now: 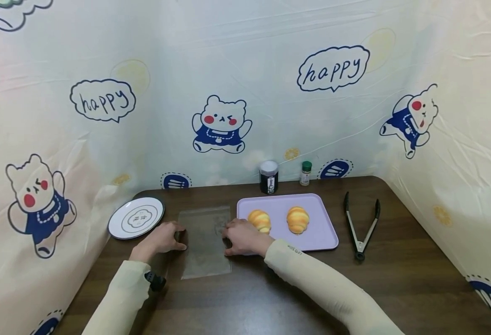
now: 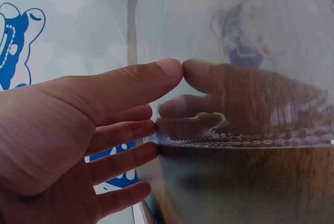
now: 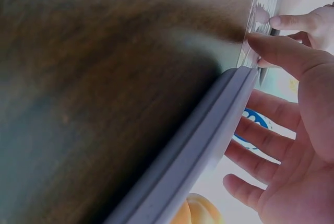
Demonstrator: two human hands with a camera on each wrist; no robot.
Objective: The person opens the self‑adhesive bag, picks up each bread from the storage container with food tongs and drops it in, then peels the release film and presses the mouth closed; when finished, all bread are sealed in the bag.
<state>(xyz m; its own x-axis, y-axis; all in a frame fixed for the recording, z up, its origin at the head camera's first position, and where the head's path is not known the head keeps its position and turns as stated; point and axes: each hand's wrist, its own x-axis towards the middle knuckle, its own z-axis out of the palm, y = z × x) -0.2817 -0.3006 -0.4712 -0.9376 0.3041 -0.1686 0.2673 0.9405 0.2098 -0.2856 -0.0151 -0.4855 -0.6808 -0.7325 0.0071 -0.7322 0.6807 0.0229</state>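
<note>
A clear plastic bag (image 1: 206,260) lies flat on the dark wooden table between my hands. My left hand (image 1: 163,239) is at its left edge, thumb and fingertips right at the plastic. In the left wrist view those fingers are extended and spread, mirrored in the shiny surface beside the bag's seam (image 2: 245,143). My right hand (image 1: 245,237) is at the opposite edge, its thumb tip (image 3: 258,41) against the bag's border and its other fingers spread by the lilac tray (image 1: 279,242). Two croissant-shaped breads (image 1: 298,220) sit on that tray, the left one partly behind my right hand.
A white plate (image 1: 117,223) with a dark rim stands at the left table edge. Tongs (image 1: 366,239) with black tips lie spread right of the tray. Behind the tray stand a dark jar (image 1: 268,179) with a white lid and a small green-capped bottle (image 1: 306,174). Printed cloth surrounds the table.
</note>
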